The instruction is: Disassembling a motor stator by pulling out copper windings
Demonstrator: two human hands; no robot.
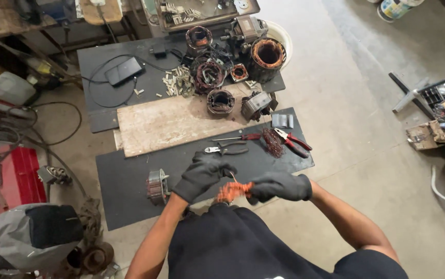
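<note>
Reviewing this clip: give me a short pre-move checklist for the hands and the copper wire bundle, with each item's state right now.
1. Both hands gloved: ok. Left hand and right hand wear black gloves.
2. Copper wire bundle held at both ends: ok on the right; the left hand's contact cannot be told.
3. Bundle clear of the black mat: ok, it is held above the mat's near edge.
4. Tools within sight: ok. Red-handled pliers, a red-handled screwdriver and black-handled cutters lie on the mat.
5. Stator beside the left hand not touched: ok.
6. Loose wire ends: cannot tell.
</note>
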